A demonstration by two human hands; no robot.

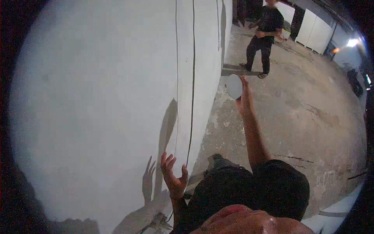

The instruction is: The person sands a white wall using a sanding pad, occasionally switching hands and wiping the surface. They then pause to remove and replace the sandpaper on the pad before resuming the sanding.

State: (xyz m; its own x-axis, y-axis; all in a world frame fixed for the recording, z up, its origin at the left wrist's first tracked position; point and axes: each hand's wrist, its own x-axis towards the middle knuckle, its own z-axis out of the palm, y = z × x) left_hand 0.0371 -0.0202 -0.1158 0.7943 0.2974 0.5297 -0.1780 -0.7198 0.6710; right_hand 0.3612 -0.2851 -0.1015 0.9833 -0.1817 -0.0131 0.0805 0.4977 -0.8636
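Observation:
In the head view my right hand [244,102] reaches out over the floor, closed on a round flat disc [234,86]. The disc's pale face is turned toward the wall. Lower down, my left hand [175,180] is raised beside the white wall [97,97], its fingers apart and slightly bent, with nothing in them. A dark cable [193,74] hangs along the wall and passes right by my left thumb. To its left runs a thinner line [177,70], ending near my fingertips in this view.
Another person [265,35] in dark clothes stands on the concrete floor [304,109] beyond the wall's end. White cabinets [314,31] are at the back right, near a bright lamp [352,43]. Shadows of my arm and hand fall on the wall.

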